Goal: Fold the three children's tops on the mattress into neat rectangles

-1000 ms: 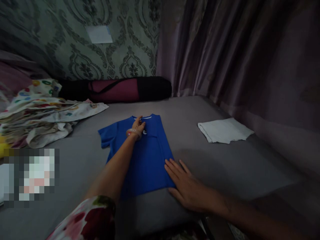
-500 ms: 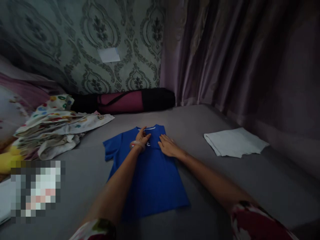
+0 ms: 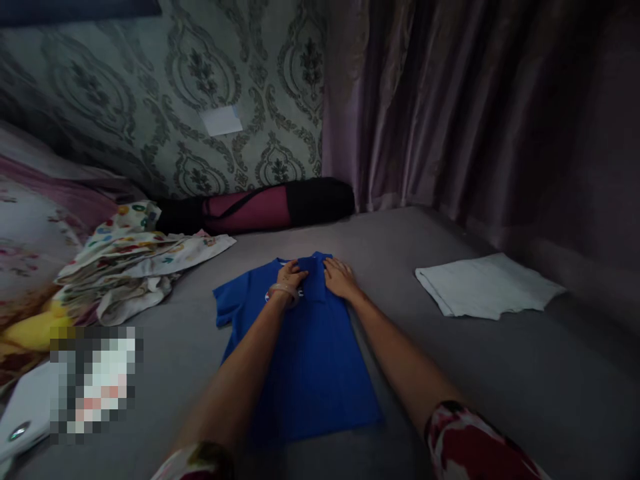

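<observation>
A blue T-shirt [image 3: 305, 360] lies face-down-folded on the grey bed sheet [image 3: 450, 373], its right side folded in and its left sleeve still sticking out. My left hand [image 3: 291, 274], with a bangle on the wrist, rests on the shirt near the collar, fingers curled on the fabric. My right hand [image 3: 339, 276] lies beside it on the shirt's upper right edge, fingers pressed down on the cloth. Both arms reach straight out over the shirt.
A folded white cloth [image 3: 487, 285] lies to the right. A pile of patterned cloths [image 3: 125, 267] sits at the left, a dark maroon roll bag [image 3: 260, 207] along the wallpapered wall, a curtain [image 3: 475, 120] at the right, and a yellow thing [image 3: 35, 330] at the far left.
My right hand has moved from the shirt's lower right edge up to the collar area beside my left hand. My left hand stayed near the collar. The view has tilted slightly.
</observation>
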A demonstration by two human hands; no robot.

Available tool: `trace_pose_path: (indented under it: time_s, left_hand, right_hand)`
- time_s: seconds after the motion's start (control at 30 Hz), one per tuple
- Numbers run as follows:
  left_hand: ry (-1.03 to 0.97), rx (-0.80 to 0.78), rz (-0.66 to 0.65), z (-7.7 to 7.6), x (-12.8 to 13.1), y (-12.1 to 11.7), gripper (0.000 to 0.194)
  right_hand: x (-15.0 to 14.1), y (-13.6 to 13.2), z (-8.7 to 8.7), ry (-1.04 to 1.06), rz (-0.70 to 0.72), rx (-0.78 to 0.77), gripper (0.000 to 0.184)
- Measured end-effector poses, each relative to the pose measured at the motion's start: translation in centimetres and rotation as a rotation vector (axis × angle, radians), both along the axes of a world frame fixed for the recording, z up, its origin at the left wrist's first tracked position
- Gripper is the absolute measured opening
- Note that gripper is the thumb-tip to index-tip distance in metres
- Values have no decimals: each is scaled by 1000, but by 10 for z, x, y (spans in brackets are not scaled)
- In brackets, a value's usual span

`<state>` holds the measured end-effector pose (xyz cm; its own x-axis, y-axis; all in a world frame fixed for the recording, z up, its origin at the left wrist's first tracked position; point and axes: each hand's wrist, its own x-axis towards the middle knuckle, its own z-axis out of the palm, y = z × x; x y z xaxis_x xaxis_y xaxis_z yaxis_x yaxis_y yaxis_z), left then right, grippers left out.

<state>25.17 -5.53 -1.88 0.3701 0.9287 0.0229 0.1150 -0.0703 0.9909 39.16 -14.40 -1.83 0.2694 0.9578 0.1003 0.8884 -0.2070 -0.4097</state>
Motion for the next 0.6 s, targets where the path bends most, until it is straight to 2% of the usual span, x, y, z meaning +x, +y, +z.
trace_pose_path:
  time_s: [0.13, 0.23, 0.3, 0.43, 0.5, 0.6]
  left_hand:
    - [151, 158, -29, 9, 7, -8, 28]
    - [261, 272, -84, 16, 5, -19, 19]
    - [408, 444, -191, 20, 2, -27, 23]
    - [881, 900, -410, 25, -2, -39, 38]
    - [1003, 956, -414, 28, -2, -43, 43]
    - [1065, 929, -368, 32, -3, -47, 46]
  right_hand:
    - [-1, 1, 0, 12, -6, 18, 50]
    - [3, 0, 1, 22, 13, 2, 52]
    - [8, 0, 2, 25, 42, -11, 56]
    - [21, 2, 2, 75, 82, 11, 54]
    - [26, 5, 1, 137, 67, 57, 51]
    - [31, 10, 1, 220, 0, 116, 46]
